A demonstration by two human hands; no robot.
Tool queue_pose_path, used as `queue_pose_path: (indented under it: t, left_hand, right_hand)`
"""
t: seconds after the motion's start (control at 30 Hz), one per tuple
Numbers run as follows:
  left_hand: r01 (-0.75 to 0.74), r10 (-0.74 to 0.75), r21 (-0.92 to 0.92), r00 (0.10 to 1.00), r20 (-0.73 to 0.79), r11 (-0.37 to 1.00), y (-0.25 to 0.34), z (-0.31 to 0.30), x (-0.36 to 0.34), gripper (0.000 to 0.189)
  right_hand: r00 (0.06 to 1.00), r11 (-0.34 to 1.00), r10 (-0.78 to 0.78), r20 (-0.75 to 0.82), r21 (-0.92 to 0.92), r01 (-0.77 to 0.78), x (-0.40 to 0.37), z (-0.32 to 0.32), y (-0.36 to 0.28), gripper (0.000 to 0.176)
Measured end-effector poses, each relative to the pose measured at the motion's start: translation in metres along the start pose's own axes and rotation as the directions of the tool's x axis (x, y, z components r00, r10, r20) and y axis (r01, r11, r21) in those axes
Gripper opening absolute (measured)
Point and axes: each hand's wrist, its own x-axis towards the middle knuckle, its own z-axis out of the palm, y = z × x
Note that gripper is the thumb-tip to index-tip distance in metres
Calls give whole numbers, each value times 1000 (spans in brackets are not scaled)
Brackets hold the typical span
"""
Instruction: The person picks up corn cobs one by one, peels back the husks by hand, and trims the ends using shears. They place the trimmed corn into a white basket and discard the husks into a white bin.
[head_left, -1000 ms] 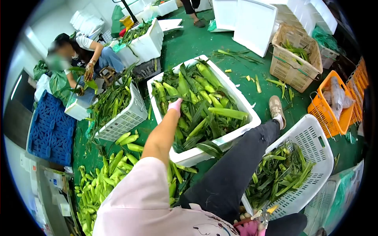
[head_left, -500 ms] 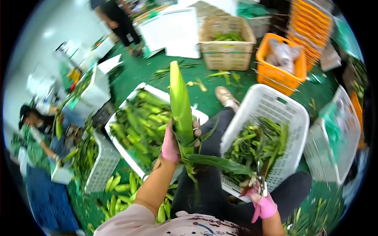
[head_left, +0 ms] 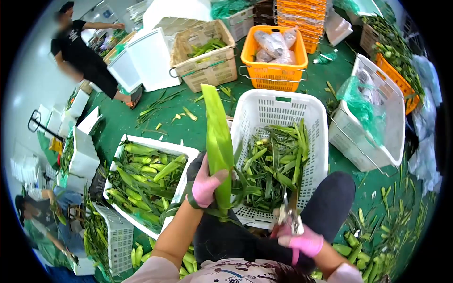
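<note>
My left hand (head_left: 206,186), in a pink glove, is closed around the lower part of a tall green ear of corn (head_left: 218,137) in its husk, held upright with the tip pointing away. Loose leaves hang around its base. My right hand (head_left: 304,241), also pink-gloved, grips metal pruning shears (head_left: 291,220) to the right of the corn, apart from it. Under the shears stands a white plastic basket (head_left: 322,137) with cut leaves and stalks (head_left: 276,165) inside. On the left, a white foam box (head_left: 181,150) holds many husked-on corn ears (head_left: 141,188).
More corn ears (head_left: 188,262) lie on the green floor beside my legs. Ahead stand a beige crate (head_left: 207,70) and an orange crate (head_left: 273,73) with bagged items. A grey-white crate (head_left: 361,146) is at right. One person (head_left: 82,52) stands; another (head_left: 42,212) sits at left.
My view has swung to the right, shifting the crates leftward. The long leaf that stretched from the corn towards the shears no longer does. My right hand is closer to the corn.
</note>
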Motion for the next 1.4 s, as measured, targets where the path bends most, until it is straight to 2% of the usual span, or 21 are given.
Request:
queue_pose_path:
  t: [0.1, 0.17, 0.23, 0.27, 0.43, 0.53, 0.6, 0.67, 0.7, 0.73, 0.8, 0.87, 0.93, 1.0, 1.07, 1.13, 1.2, 1.27, 1.33, 1.37, 1.4]
  left_hand:
    - [-18, 28, 370, 999, -23, 929, 24, 26, -5, 79]
    - [-48, 34, 577, 999, 35, 815, 32, 33, -10, 78]
    - [-95, 33, 758, 995, 97, 645, 36, 42, -17, 79]
    - [-129, 26, 823, 990, 138, 553, 36, 47, -21, 79]
    - [-138, 3, 864, 988, 157, 485, 19, 56, -31, 78]
    - [-17, -175, 822, 974, 141, 569, 16, 51, -30, 77]
    - [-51, -213, 651, 923, 320, 757, 4, 33, -21, 71]
    - [490, -591, 350, 749, 299, 798, 10, 29, -21, 76]
    - [642, -629, 165, 608, 485, 749, -3, 15, -22, 81]
    - [779, -584, 3, 468, 663, 627, -17, 3, -25, 87]
    - [737, -557, -61, 559, 614, 673, -18, 16, -30, 89]
    - [674, -482, -179, 664, 571, 716, -28, 18, -26, 88]
    - [563, -550, 105, 723, 417, 820, -17, 28, -18, 85]
    - [298, -360, 242, 891, 278, 923, -17, 33, -17, 86]
    - [335, -337, 37, 927, 166, 941, -1, 24, -17, 87]
    - [303, -326, 137, 924, 200, 943, 14, 20, -7, 87]
    - [322, -396, 261, 861, 318, 910, 14, 26, -3, 82]
    - [363, -533, 428, 746, 398, 828, 9, 39, 0, 88]
    - [117, -489, 682, 784, 383, 722, 7, 57, -6, 98]
    - [41, -480, 731, 780, 403, 681, 10, 64, -5, 105]
    - [-130, -359, 738, 809, 465, 662, 7, 63, -6, 111]
  right_hand:
    - [968, 875, -217, -124, -465, 137, 22, -16, -57, 96]
    - [963, 750, -219, -159, -658, 62, 32, -13, -100, 89]
    - [934, 455, -352, -63, -884, 112, 45, -17, -112, 84]
    - [901, 264, -433, 21, -953, 150, 53, -22, -109, 82]
    - [908, 114, -389, 156, -970, 215, 68, -45, -104, 72]
    - [933, 225, -357, 44, -965, 132, 65, -38, -90, 60]
    - [974, 273, -223, -46, -962, 17, 58, -29, -90, 52]
    - [989, 337, -37, -145, -933, -124, 51, -24, -90, 48]
    - [990, 516, 59, -124, -845, -137, 47, -20, -94, 41]
    - [977, 758, -185, 103, -619, 208, 52, -41, -51, 34]
    - [970, 982, 103, 220, -176, -64, 41, -23, -61, 30]
    - [999, 993, 50, 18, -105, -48, 38, -2, -73, 35]
    - [986, 988, 153, -66, -2, -154, 36, -6, -63, 38]
    - [963, 963, 267, -32, -33, -268, 22, -13, -62, 38]
    - [978, 984, 145, -150, -84, -159, 6, -23, -37, 36]
    - [965, 993, -113, -236, 13, 120, 7, -19, -44, 44]
    - [836, 963, -257, -485, -61, 261, 20, -10, -61, 59]
    - [767, 895, -442, -464, -174, 411, 43, -13, -74, 68]
    - [824, 877, -478, -305, -125, 463, 58, -12, -88, 62]
    - [864, 901, -428, -266, -197, 385, 62, -7, -95, 56]
    - [900, 911, -372, -226, -273, 308, 64, -1, -103, 50]
